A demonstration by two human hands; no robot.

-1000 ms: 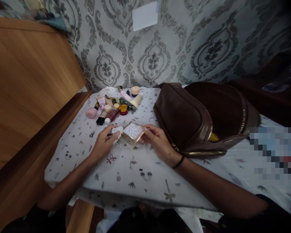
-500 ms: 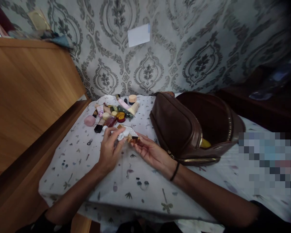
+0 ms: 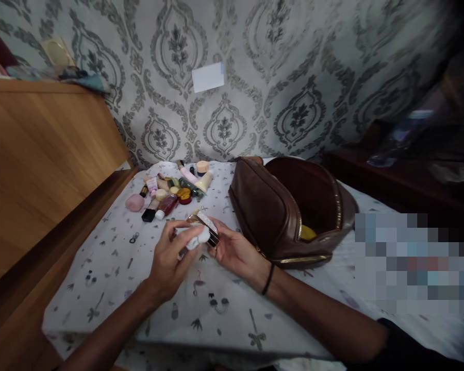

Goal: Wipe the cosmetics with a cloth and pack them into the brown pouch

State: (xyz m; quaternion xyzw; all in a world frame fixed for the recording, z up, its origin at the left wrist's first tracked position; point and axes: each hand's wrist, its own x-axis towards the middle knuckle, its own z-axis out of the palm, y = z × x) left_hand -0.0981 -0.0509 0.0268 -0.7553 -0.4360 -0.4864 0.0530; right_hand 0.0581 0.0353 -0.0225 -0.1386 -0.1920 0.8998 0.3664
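Note:
My left hand (image 3: 170, 255) pinches a crumpled white tissue (image 3: 196, 238) between thumb and fingers. Just right of it, my right hand (image 3: 235, 252) has its fingers wrapped round a small gold and black item (image 3: 212, 234) with a glittery top. The tissue touches or nearly touches this item. Behind the hands lies a group of cosmetics: a pink sponge (image 3: 135, 202), a dark red tube with a white cap (image 3: 167, 205), a round yellow and red jar (image 3: 184, 196) and a cream tube (image 3: 204, 182).
An open brown bag (image 3: 263, 206) stands right of the hands, something yellow inside. A wooden cabinet (image 3: 50, 165) borders the patterned cloth (image 3: 139, 304) on the left. A clear bottle (image 3: 400, 136) lies at the right.
The gold and black item is tilted differently in my right hand, and its glittery side shows more. The tissue sits closer against it. The whole view has shifted slightly.

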